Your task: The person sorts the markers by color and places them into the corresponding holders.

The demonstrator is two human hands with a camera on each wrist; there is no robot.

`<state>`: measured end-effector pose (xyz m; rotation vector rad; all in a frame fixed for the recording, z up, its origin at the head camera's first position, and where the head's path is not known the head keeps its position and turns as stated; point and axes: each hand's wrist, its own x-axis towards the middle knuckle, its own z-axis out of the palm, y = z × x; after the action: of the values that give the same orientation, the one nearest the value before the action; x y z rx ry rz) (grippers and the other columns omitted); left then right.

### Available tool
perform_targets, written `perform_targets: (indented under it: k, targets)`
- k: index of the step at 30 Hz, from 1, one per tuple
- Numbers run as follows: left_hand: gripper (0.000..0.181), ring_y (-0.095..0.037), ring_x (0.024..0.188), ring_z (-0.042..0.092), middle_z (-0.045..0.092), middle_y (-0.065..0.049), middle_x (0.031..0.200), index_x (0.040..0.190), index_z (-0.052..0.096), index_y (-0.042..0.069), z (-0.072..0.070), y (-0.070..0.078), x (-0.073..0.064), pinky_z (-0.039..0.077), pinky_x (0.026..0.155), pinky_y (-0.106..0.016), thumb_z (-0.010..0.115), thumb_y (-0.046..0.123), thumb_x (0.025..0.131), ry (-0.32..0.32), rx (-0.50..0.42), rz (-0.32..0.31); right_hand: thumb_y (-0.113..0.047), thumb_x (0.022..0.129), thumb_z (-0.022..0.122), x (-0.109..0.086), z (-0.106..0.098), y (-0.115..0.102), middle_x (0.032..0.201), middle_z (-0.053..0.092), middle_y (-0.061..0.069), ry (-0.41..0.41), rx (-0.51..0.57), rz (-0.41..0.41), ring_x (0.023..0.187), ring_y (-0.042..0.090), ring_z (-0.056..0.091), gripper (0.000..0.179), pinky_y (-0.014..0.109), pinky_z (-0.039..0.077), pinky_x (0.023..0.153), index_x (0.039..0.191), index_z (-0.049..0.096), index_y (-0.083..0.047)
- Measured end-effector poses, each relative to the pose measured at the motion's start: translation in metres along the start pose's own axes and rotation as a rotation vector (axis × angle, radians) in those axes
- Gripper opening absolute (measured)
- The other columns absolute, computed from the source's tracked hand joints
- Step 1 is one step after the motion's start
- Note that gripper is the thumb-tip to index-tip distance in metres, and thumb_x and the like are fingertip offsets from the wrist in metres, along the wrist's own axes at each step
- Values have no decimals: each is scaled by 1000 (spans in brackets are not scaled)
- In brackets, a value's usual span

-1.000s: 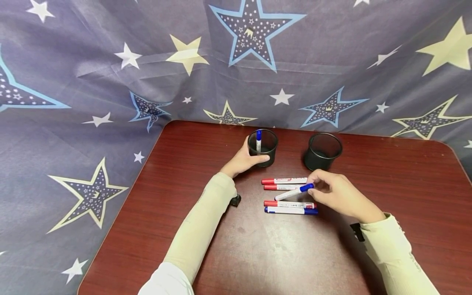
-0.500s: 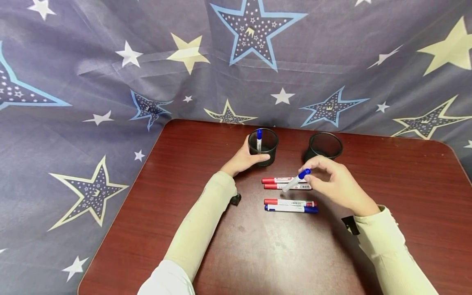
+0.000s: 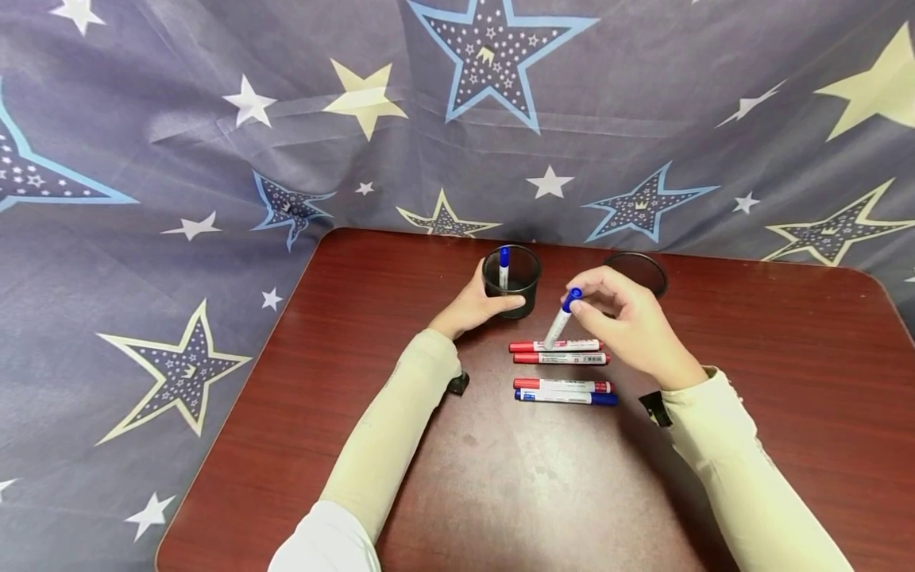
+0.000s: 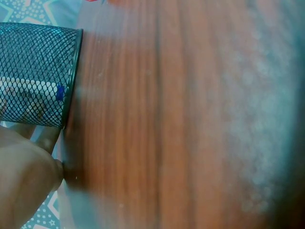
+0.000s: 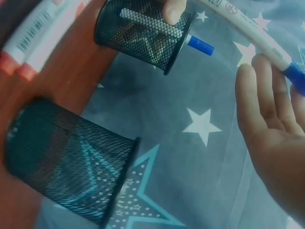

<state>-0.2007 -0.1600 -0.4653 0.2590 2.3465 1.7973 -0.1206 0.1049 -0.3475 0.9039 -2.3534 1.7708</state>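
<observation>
My left hand grips the side of a black mesh pen cup, thumb across its front. A blue-capped marker stands inside that cup. With fingertips and thumb, my right hand pinches another blue-capped marker by its capped end, its white body slanting down over the table. Under its lower end lie two red markers, the upper one and the lower one. Nearer me lie a third red marker and a blue marker, side by side.
A second mesh cup stands behind my right hand, mostly hidden in the head view. The reddish-brown table has a rounded left corner at the back. A grey cloth printed with stars hangs behind it.
My right hand has lifted the blue-capped marker from among the red ones and carried it left and away from me, tilting it more upright. My left hand stays on the cup.
</observation>
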Motion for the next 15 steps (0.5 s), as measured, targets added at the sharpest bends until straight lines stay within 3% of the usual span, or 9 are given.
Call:
perform_targets:
  k: [5, 15]
  targets:
    - [91, -19, 125, 50, 51, -6, 138, 151, 28, 17, -1, 0, -1, 38, 108, -39, 86, 25, 82, -6, -10, -11, 6, 92, 68, 18, 4, -4, 98, 71, 9, 57, -37, -46, 87, 12, 67, 20, 20, 52, 83, 112, 65, 2]
    - [92, -17, 126, 48, 51, -5, 140, 153, 27, 18, 1, -1, 1, 37, 108, -36, 86, 23, 82, -9, -33, 1, 8, 93, 65, 54, 6, -11, 96, 68, 14, 227, 62, -155, 86, 12, 65, 17, 21, 51, 78, 110, 63, 10]
